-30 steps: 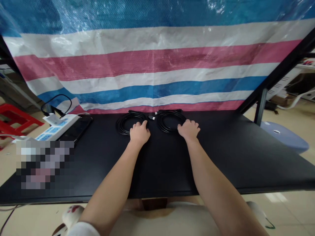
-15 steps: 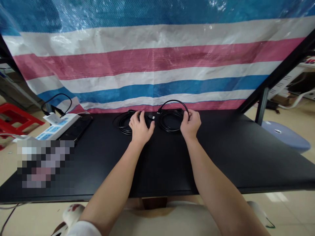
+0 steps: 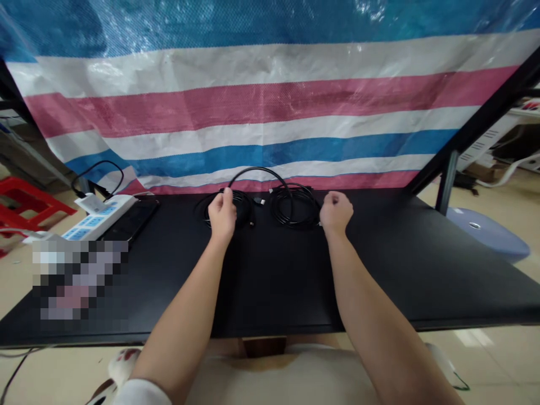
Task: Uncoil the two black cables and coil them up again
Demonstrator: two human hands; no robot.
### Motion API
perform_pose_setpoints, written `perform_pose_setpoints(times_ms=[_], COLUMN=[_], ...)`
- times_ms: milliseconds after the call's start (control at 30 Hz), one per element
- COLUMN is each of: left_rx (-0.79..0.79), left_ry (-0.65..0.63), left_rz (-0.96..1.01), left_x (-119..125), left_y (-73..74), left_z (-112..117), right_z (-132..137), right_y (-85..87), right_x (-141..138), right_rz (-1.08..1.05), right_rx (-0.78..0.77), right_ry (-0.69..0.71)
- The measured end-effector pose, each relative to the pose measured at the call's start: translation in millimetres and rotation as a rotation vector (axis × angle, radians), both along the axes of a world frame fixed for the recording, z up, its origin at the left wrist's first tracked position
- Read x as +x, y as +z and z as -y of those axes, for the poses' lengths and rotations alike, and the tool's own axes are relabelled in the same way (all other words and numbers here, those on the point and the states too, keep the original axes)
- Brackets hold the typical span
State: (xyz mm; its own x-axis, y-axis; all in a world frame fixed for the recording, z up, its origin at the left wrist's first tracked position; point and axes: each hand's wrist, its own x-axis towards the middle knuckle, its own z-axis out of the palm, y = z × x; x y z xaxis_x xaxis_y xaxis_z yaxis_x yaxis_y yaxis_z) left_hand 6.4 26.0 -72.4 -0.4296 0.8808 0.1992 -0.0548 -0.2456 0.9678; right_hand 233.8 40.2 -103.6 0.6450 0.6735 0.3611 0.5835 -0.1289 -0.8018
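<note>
Two coils of black cable lie side by side on the black table. My left hand is closed in a pinch beside the left coil, covering part of it. From its fingertips a raised length of black cable arcs over to the right coil. My right hand is closed at the right edge of that coil, with its fingers curled in; what they hold, if anything, is hidden. A small light plug tip shows between the coils.
A white power strip with chargers plugged in stands at the table's left, next to a dark phone. A striped plastic sheet hangs behind the table. Beyond it are a red stool and a blue-grey lid.
My left hand has moved left and gone from spread to pinched, with the cable arc now running to it. My right hand has shifted slightly right, off the raised loop.
</note>
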Motion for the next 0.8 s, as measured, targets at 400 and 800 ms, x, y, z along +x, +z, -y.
perform_pose_setpoints(times_ms=[400,800], left_rx=[0.019,-0.099], left_ry=[0.256,0.381], left_rz=[0.58,0.588], left_x=[-66.2,-56.8], left_y=[31.0,34.5], left_z=[-6.2,-0.9], right_z=[0.2,7.3], right_y=[2.7,0.7], right_x=[2.0,-0.8], right_rz=[-0.164,0.064], right_rx=[0.025,-0.245], right_ry=[-0.01,-0.088])
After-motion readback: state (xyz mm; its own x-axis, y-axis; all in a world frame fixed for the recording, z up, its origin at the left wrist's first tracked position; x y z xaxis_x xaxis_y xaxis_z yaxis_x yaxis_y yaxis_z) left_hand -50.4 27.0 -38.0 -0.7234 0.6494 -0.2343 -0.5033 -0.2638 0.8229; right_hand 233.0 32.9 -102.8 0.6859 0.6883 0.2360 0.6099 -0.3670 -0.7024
